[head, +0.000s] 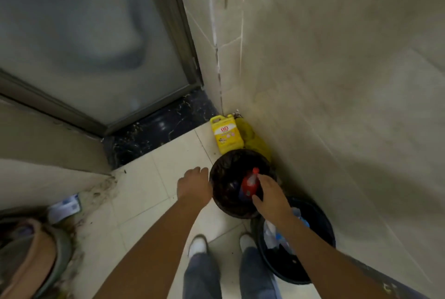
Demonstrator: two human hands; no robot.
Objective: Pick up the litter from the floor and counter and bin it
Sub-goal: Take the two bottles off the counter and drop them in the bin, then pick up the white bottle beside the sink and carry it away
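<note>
The right hand (269, 196) grips a red bottle (250, 184) over the black-lined bin (218, 192), fingers wrapped around it. The left hand (193, 184), loosely curled and empty, hovers beside the bin's rim.

Behind frosted door glass (79, 34), only a dim grey shape, unreadable. Lower half of red bottle (250, 184) lost in black bin (216, 192) and behind right hand (272, 196). Second bin (322, 226) partly covered by forearm; contents blurred. Label on yellow jug (226, 136) too small to read. Tan object (26, 260) cut by left edge.
</note>
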